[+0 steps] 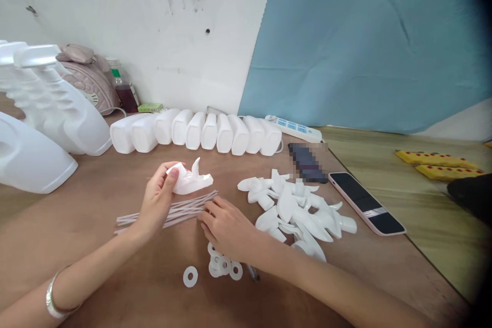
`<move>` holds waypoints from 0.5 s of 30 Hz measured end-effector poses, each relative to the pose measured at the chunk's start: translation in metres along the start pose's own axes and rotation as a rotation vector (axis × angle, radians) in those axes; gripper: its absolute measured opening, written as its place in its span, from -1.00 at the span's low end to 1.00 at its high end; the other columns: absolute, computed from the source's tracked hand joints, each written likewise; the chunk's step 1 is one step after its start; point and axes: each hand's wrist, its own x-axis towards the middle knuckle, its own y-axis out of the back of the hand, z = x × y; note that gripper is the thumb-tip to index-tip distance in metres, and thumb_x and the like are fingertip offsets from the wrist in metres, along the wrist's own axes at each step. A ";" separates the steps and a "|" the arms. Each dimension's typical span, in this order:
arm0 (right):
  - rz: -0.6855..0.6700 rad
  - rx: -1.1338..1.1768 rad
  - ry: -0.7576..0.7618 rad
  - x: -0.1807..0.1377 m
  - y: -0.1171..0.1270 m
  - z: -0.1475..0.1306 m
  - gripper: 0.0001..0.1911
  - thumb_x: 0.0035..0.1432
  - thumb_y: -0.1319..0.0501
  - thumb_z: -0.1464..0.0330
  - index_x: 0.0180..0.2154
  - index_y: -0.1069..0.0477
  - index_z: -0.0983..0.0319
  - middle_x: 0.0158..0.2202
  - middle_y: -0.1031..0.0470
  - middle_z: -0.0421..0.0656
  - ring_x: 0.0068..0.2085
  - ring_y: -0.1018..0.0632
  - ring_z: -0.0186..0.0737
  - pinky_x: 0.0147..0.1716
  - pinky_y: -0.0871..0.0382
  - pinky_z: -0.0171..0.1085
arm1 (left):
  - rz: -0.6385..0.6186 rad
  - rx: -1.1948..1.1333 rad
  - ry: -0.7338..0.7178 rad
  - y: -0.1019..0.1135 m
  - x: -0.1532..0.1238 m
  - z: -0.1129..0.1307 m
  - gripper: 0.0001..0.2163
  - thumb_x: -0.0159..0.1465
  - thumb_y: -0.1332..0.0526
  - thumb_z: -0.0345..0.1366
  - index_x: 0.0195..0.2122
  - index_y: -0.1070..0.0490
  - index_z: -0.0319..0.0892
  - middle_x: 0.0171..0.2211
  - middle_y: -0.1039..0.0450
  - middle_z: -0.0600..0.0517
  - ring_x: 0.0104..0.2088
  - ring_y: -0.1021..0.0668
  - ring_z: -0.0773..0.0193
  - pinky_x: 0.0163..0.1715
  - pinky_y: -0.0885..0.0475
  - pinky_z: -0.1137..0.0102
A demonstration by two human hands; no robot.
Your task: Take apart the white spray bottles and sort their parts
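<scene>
My left hand (157,200) is closed on a white plastic spray trigger head (190,179), held a little above the brown table (96,246). My right hand (225,228) rests on the table with its fingers curled onto the end of a bundle of thin clear tubes (169,210). Whether it pinches one tube I cannot tell. A pile of white spray trigger heads (295,210) lies just right of my right hand. Several white plastic rings (221,266) lie under and in front of my right wrist, one ring (190,276) apart from them.
A row of white bottles (196,133) lies on its side at the back. Large white spray bottles (49,107) stand at the left. Two phones (365,202) (307,161), a power strip (294,128) and yellow objects (438,164) are to the right.
</scene>
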 end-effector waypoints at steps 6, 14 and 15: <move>0.066 -0.121 -0.135 -0.016 0.013 0.007 -0.85 0.11 -0.06 0.51 -0.45 -0.35 0.30 -0.43 -0.38 -0.09 -0.33 -0.32 -0.13 -0.35 -0.19 -0.18 | -0.183 -0.005 0.208 -0.009 -0.019 -0.017 -0.69 0.20 -0.05 -0.01 -0.22 -0.24 -0.16 -0.40 -0.30 0.07 -0.46 -0.40 0.34 -0.52 -0.39 0.44; -0.086 -0.144 -0.452 -0.054 0.026 -0.005 -0.88 0.01 -0.18 0.36 -0.52 -0.34 0.25 -0.52 -0.37 -0.10 -0.30 -0.37 -0.05 -0.33 -0.19 -0.15 | -0.521 0.294 0.119 -0.021 -0.025 -0.025 -0.77 0.11 -0.23 -0.29 -0.33 -0.14 -0.15 -0.30 -0.36 0.03 -0.39 -0.39 0.35 -0.42 -0.33 0.47; -0.089 -0.135 -0.462 -0.055 0.025 -0.006 -0.90 0.00 -0.17 0.39 -0.53 -0.34 0.25 -0.53 -0.37 -0.11 -0.31 -0.38 -0.06 -0.33 -0.19 -0.16 | -0.542 0.335 0.100 -0.023 -0.025 -0.025 -0.79 0.12 -0.21 -0.31 -0.33 -0.14 -0.15 -0.31 -0.36 0.04 -0.42 -0.38 0.36 -0.46 -0.31 0.48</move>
